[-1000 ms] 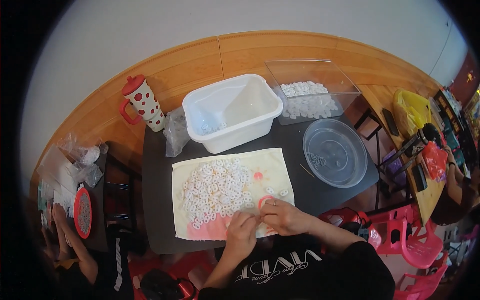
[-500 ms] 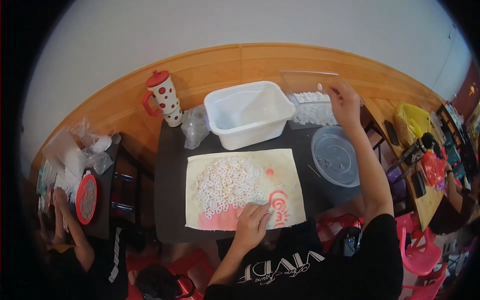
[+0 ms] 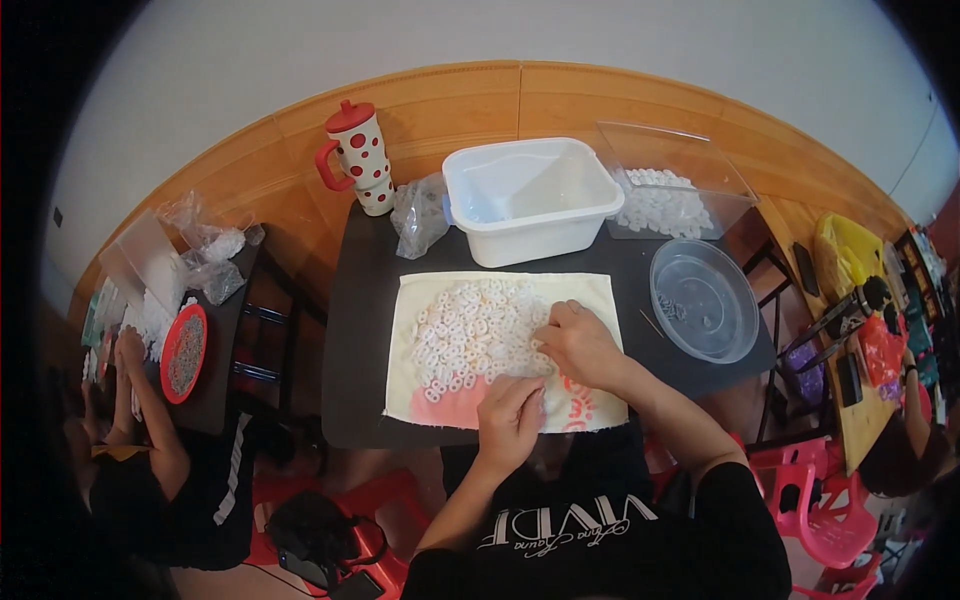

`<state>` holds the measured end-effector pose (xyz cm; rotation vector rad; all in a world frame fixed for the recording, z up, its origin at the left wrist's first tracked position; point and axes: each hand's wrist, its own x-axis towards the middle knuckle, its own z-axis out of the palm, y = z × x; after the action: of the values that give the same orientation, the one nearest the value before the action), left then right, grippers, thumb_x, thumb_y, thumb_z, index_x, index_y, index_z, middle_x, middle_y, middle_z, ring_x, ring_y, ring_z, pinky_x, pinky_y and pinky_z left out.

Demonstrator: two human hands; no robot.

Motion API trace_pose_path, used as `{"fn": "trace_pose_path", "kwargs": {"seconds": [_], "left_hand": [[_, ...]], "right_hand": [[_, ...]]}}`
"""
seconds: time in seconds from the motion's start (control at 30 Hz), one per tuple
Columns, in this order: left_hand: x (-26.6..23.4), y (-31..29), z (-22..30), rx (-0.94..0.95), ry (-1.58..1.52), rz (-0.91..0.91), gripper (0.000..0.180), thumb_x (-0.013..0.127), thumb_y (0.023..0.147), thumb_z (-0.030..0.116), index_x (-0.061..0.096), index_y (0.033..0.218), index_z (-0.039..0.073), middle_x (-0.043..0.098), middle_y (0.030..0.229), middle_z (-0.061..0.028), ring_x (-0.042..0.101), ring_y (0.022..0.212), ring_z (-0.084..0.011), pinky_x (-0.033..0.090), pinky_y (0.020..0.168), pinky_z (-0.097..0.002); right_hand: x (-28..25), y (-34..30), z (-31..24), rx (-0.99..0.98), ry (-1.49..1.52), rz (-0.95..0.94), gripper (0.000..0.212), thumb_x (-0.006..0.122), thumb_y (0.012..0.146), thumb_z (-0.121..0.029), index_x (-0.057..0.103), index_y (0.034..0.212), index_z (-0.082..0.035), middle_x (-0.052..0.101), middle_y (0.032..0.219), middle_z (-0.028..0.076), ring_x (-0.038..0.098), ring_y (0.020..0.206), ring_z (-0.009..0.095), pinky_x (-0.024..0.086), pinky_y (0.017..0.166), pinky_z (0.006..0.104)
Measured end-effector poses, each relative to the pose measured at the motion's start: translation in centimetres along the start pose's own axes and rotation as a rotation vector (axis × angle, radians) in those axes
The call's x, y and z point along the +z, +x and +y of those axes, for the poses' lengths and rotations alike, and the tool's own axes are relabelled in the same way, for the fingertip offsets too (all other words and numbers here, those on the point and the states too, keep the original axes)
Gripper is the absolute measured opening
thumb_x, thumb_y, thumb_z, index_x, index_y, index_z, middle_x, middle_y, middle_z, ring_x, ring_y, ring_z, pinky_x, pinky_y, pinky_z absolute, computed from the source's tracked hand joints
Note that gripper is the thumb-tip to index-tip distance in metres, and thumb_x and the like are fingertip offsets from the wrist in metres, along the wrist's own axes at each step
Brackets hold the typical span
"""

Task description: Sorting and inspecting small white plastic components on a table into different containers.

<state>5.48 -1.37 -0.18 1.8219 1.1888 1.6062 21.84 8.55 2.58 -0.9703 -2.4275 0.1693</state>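
Note:
A heap of small white pieces with two holes each (image 3: 470, 330) lies on a cream towel (image 3: 600, 290) with pink and red patches. At the heap's right edge, my right hand (image 3: 580, 345) has its fingers curled down on the pieces; anything pinched there is too small to make out. Just nearer to me, my left hand (image 3: 510, 415) is closed over the towel's front part, thumb and fingers pressed together. What it holds is hidden. Behind, toward the right, a clear plastic box (image 3: 735, 190) contains many white pieces (image 3: 665, 205).
Behind the towel stands a white tub (image 3: 535, 245). A spotted tumbler (image 3: 365, 165) and crumpled plastic bag (image 3: 420, 215) are left of it. To the right, a round clear tray (image 3: 715, 310) holds small metal-looking bits, with a thin stick (image 3: 652, 322) beside it. Other people work at both sides.
My right hand has come from above the clear box down to the heap's right edge. The left hand stays closed over the towel. The whole view has shifted slightly.

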Motion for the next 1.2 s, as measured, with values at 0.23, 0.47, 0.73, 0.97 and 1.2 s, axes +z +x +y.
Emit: {"fn": "trace_pose_path", "kwargs": {"seconds": [0.23, 0.47, 0.73, 0.97, 1.2], "left_hand": [[0.3, 0.4, 0.5, -0.045, -0.018, 0.052, 0.017, 0.067, 0.083, -0.006, 0.068, 0.1, -0.004, 0.066, 0.084, -0.0131, 0.063, 0.076, -0.0218, 0.049, 0.065, -0.0292], [0.2, 0.5, -0.1, -0.002, -0.012, -0.128, 0.014, 0.069, 0.083, -0.004, 0.069, 0.097, -0.004, 0.066, 0.088, -0.0121, 0.063, 0.07, -0.0191, 0.049, 0.06, -0.0272], [1.7, 0.9, 0.3, 0.047, 0.061, -0.067, 0.01, 0.073, 0.081, -0.001, 0.067, 0.089, -0.002, 0.062, 0.082, -0.0117, 0.059, 0.064, -0.0216, 0.046, 0.056, -0.0299], [1.9, 1.1, 0.8, 0.14, 0.262, -0.097, 0.011, 0.072, 0.079, 0.0, 0.066, 0.088, -0.001, 0.059, 0.086, -0.013, 0.057, 0.081, -0.0303, 0.046, 0.071, -0.0387], [1.8, 0.8, 0.4, 0.119, 0.381, -0.071, 0.02, 0.067, 0.085, 0.002, 0.067, 0.105, -0.002, 0.061, 0.092, -0.0136, 0.06, 0.089, -0.0291, 0.049, 0.08, -0.0366]], "right_hand": [[-1.3, -2.6, -1.4, 0.012, 0.196, 0.07, 0.009, 0.072, 0.077, -0.008, 0.065, 0.083, -0.006, 0.056, 0.086, 0.014, 0.058, 0.085, 0.035, 0.048, 0.074, 0.0431], [-3.2, -4.7, -2.8, 0.109, 0.581, 0.008, 0.01, 0.07, 0.079, -0.005, 0.065, 0.087, -0.004, 0.061, 0.083, 0.013, 0.061, 0.081, 0.035, 0.049, 0.068, 0.0421], [-1.1, -0.3, 1.6, 0.107, 0.017, -0.02, 0.009, 0.069, 0.08, -0.014, 0.067, 0.081, -0.005, 0.059, 0.082, 0.013, 0.06, 0.083, 0.034, 0.049, 0.071, 0.0449], [0.5, 0.7, 1.4, 0.139, -0.145, -0.024, 0.008, 0.067, 0.078, -0.013, 0.068, 0.077, -0.006, 0.062, 0.087, 0.014, 0.062, 0.089, 0.033, 0.051, 0.076, 0.0443], [-1.3, -2.2, -1.2, 0.002, 0.082, 0.23, 0.006, 0.063, 0.074, -0.01, 0.059, 0.077, -0.005, 0.053, 0.08, 0.011, 0.056, 0.079, 0.031, 0.045, 0.066, 0.0455]]}}
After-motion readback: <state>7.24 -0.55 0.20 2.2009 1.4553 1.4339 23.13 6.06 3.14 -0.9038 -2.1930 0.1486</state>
